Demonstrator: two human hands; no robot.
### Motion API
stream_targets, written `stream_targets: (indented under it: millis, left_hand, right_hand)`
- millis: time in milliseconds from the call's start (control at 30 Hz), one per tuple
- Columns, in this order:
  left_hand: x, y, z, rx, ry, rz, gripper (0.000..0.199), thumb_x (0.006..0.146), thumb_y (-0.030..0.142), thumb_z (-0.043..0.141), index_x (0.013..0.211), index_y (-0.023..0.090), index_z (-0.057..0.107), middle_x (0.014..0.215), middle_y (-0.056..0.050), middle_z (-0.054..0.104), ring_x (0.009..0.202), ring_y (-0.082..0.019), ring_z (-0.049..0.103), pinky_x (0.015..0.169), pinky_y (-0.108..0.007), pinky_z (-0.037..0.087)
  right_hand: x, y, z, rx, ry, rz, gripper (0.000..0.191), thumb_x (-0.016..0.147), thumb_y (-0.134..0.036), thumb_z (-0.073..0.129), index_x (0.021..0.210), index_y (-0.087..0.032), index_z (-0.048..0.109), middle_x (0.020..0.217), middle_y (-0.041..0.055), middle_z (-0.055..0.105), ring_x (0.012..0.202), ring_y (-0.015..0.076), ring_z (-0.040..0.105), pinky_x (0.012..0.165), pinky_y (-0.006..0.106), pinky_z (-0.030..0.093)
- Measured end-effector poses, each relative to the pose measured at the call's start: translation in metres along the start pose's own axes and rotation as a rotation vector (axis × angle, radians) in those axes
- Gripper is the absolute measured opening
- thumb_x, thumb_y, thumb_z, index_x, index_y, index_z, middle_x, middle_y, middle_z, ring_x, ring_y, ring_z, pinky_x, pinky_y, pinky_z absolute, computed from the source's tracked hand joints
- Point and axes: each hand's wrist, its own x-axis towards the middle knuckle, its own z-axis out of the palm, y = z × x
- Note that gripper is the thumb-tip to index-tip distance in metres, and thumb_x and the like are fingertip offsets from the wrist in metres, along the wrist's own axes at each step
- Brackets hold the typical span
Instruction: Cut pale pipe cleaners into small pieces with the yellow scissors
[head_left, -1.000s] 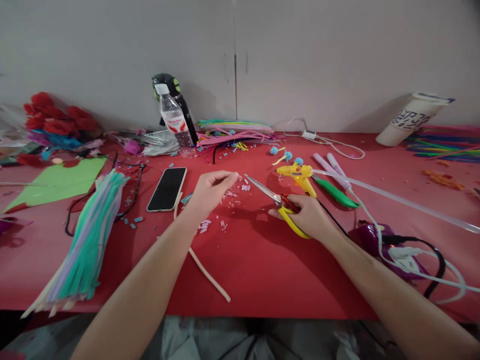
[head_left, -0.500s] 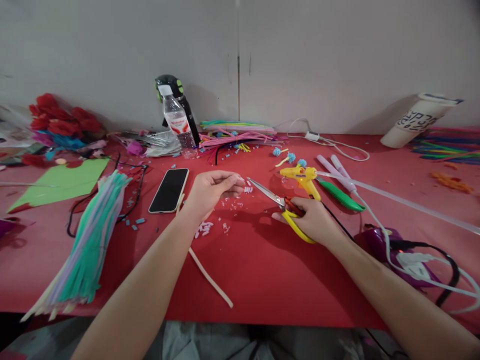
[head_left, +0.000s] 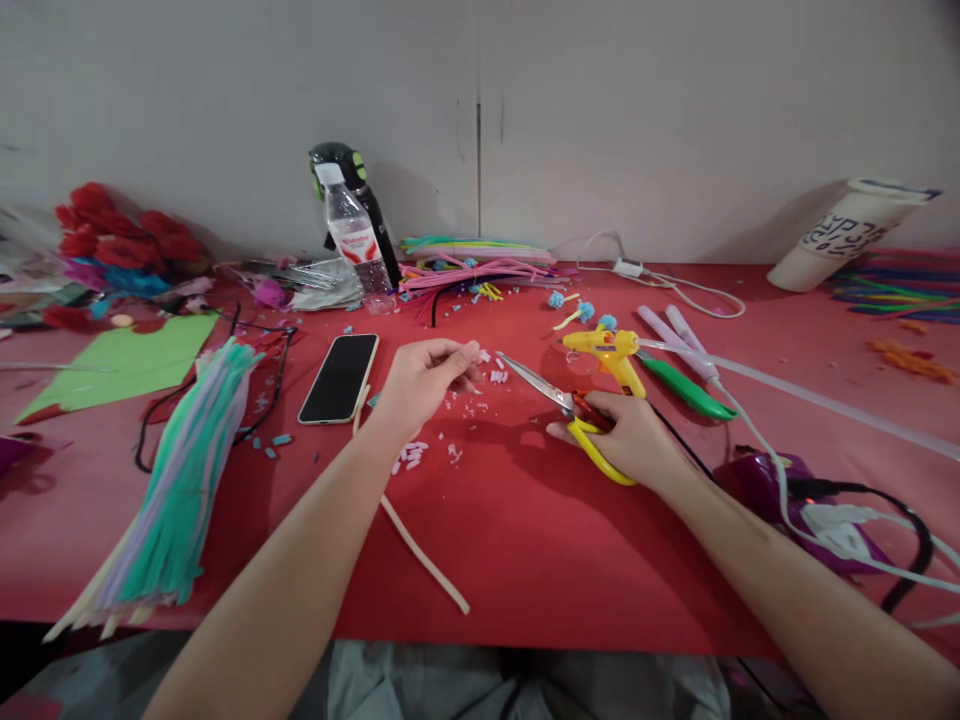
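Note:
My right hand (head_left: 630,435) is wrapped round the yellow and red handles of a pair of scissors (head_left: 540,384), whose blades look closed and point left. My left hand (head_left: 429,382) is pinched near the blade tips, with a small pale pink piece (head_left: 484,356) at its fingertips. Small pink cut pieces (head_left: 499,377) lie on the red table between the hand and the blades. More pink pieces (head_left: 411,457) lie below the left wrist. A cream pipe cleaner (head_left: 424,557) runs under my left forearm toward the table's front.
A phone (head_left: 340,378) and a bundle of pipe cleaners (head_left: 184,480) lie at the left. A yellow glue gun (head_left: 611,350), green-handled tool (head_left: 688,390) and purple power strip (head_left: 765,490) are at the right. Bottles (head_left: 356,240) stand behind; a cup (head_left: 844,235) leans at the wall.
The fingers of my left hand have drawn closer together, and the pink piece at their tips shows more clearly. The scissors have barely moved. The view has shifted slightly.

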Motion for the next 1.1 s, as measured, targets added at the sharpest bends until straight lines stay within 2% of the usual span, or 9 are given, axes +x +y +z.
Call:
stream_targets:
  millis: [133,300,500,667,1100]
  left_hand:
    - [-0.002,0.004,0.001,0.066,-0.005,0.015,0.035,0.086,0.048,0.063,0.077,0.014,0.069,0.072,-0.006,0.07,0.059,-0.012,0.062,0.062,-0.026,0.052]
    - [-0.005,0.008,0.002,0.251,0.01,0.146,0.04,0.091,0.051,0.054,0.074,0.016,0.064,0.063,-0.003,0.063,0.058,-0.011,0.059,0.058,-0.023,0.046]
    - [-0.007,0.006,0.004,0.366,0.012,0.189,0.045,0.095,0.051,0.046,0.067,0.017,0.056,0.061,-0.001,0.058,0.056,-0.011,0.051,0.057,-0.025,0.038]
    - [-0.009,0.008,0.006,0.385,-0.008,0.182,0.044,0.096,0.051,0.043,0.069,0.018,0.056,0.062,0.0,0.056,0.056,-0.011,0.05,0.057,-0.025,0.037]
    - [-0.011,0.01,0.006,0.403,-0.038,0.21,0.041,0.096,0.048,0.044,0.069,0.018,0.053,0.062,0.001,0.054,0.056,-0.01,0.046,0.057,-0.025,0.035]
  right_hand:
    - [-0.001,-0.002,-0.002,0.003,-0.002,-0.004,0.054,0.065,-0.064,0.072,0.062,-0.02,0.041,0.056,-0.0059,0.029,0.054,0.0088,0.026,0.046,0.023,0.022]
    - [-0.001,-0.005,-0.004,0.023,-0.016,0.048,0.053,0.061,-0.062,0.077,0.064,-0.02,0.044,0.056,-0.0064,0.033,0.055,0.009,0.027,0.047,0.023,0.025]
    - [0.0,-0.002,-0.001,0.019,0.001,0.065,0.052,0.061,-0.06,0.078,0.064,-0.02,0.046,0.055,-0.0065,0.033,0.055,0.0094,0.028,0.047,0.023,0.025]
    - [0.0,0.002,0.001,0.018,-0.016,0.026,0.048,0.063,-0.059,0.076,0.066,-0.019,0.049,0.057,-0.0058,0.036,0.056,0.0098,0.029,0.046,0.023,0.026]
    - [0.001,0.003,0.002,-0.01,-0.038,0.044,0.048,0.065,-0.057,0.076,0.064,-0.02,0.046,0.056,-0.006,0.033,0.056,0.0098,0.027,0.046,0.023,0.025]
